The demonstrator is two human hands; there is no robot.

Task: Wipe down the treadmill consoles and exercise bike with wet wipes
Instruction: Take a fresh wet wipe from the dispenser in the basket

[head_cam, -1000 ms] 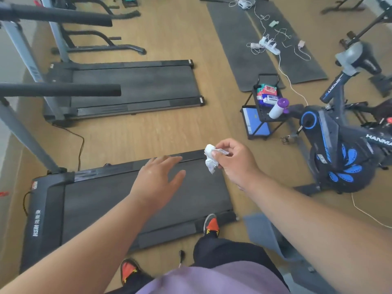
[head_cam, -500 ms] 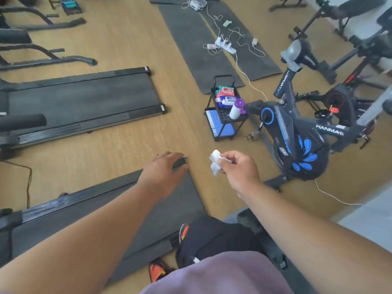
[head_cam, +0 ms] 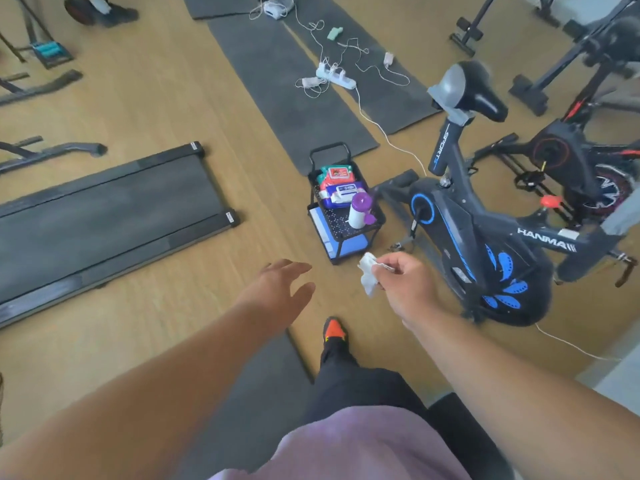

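Note:
My right hand (head_cam: pixel 403 282) pinches a crumpled white wet wipe (head_cam: pixel 367 276) over the wooden floor, just left of the black and blue exercise bike (head_cam: pixel 485 233). Stretched forward with fingers spread, my left hand (head_cam: pixel 280 289) holds nothing. Directly ahead stands a small black cart (head_cam: pixel 341 233) carrying wipe packs (head_cam: pixel 337 185) and a white canister with a purple lid (head_cam: pixel 360 209). A treadmill deck (head_cam: pixel 104 216) lies on the floor to the left. No treadmill console is in view.
Grey floor mats (head_cam: pixel 287 81) run toward the back, with a white power strip (head_cam: pixel 334 76) and loose cables on them. A white cable crosses the floor to the bike. A second bike (head_cam: pixel 581 157) stands at the right. A dark mat lies under my feet.
The view has swung right and forward, off the near treadmill toward the cart and bike. Both hands moved with it; the right hand kept hold of the wipe.

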